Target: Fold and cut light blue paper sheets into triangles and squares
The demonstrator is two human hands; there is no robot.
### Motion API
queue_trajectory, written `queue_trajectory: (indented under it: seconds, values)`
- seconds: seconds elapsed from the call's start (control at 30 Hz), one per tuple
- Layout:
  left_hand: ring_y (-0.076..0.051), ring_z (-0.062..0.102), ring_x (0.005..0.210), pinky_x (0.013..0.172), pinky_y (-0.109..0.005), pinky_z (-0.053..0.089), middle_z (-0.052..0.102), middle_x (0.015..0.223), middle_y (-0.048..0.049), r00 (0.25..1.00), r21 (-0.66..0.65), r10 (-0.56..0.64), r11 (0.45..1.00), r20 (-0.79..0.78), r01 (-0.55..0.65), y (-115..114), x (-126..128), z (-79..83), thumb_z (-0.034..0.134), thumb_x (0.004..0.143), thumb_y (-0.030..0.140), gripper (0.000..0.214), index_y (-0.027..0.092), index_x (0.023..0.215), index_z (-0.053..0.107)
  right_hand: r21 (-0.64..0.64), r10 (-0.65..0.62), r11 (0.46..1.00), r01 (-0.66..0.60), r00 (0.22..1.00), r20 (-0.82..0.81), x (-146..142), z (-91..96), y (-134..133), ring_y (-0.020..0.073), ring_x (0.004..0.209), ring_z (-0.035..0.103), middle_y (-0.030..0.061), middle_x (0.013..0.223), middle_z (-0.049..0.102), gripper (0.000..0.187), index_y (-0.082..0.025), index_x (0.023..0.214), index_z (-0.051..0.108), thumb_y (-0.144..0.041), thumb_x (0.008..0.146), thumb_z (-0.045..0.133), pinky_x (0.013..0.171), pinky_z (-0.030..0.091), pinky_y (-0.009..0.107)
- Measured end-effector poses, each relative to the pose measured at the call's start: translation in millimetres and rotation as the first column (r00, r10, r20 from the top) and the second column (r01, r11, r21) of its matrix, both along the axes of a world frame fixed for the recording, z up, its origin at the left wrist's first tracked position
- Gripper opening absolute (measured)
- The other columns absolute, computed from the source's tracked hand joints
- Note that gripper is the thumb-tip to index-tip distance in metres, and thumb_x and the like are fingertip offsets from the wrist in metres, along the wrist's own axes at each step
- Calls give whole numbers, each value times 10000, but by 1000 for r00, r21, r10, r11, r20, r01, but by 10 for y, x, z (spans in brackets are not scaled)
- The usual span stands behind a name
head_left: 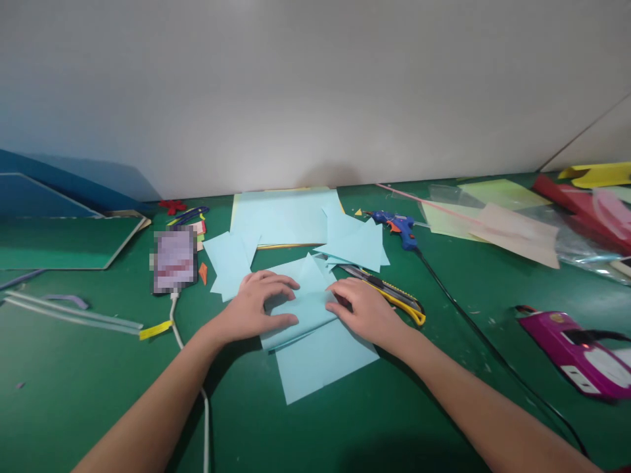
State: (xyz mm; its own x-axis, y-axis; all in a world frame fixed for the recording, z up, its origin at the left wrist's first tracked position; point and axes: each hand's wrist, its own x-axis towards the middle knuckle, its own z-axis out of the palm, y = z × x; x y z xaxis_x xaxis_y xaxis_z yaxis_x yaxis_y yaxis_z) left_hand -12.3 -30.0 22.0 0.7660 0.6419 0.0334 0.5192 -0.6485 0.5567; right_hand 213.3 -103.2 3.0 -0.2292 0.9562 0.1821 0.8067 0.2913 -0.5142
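A folded sheet of light blue paper lies in front of me with a raised crease along its top. Resting on its left part, my left hand has its fingers and thumb apart. At the right edge my right hand is curled, with thumb and forefinger on the fold. Another flat light blue sheet pokes out from beneath, toward me. Just behind my right hand lies a yellow and black box cutter, its front end partly under light blue paper pieces.
A blue glue gun with a black cord lies right of the papers. A pink power strip is farther right. On the left are a phone on a white cable and a blue-green board. A white wall stands behind.
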Motion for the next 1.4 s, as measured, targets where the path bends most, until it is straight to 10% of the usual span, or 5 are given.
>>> queue_trajectory:
  seconds: [0.23,1.0,1.13,1.4]
  values:
    - [-271,435,1185,1019,-457,249,577,1247,-3,993,49,-49,997,-103,54,-30,16,14,674,792,340,323,325,1114,649,-97,-43,995,35,996,-81,10,49,-14,170,698,517,-10,698,537,343,-186,1127,574,-93,797,600,651,383,281]
    - [-277,419,1174,1012,-471,257,561,1248,-1,989,83,-80,992,-125,90,-21,5,-20,660,808,380,300,361,1107,671,-113,-37,993,24,993,-113,78,3,8,159,661,513,-23,685,542,370,-205,1155,566,-152,798,643,606,381,273]
    - [-273,425,1169,1014,-472,261,564,1249,1,990,106,-82,990,-117,95,-17,3,-36,652,811,382,289,369,1099,673,88,117,990,-113,992,-43,106,-6,6,183,747,520,30,744,583,117,-185,952,659,-176,851,600,692,415,318]
    - [-275,428,1162,1008,-471,264,569,1238,-2,989,102,-75,991,-124,88,-20,6,-28,682,782,373,289,353,1070,685,219,475,839,-498,867,152,61,-36,-33,196,876,534,111,928,624,314,-168,1036,678,-93,925,393,769,441,333]
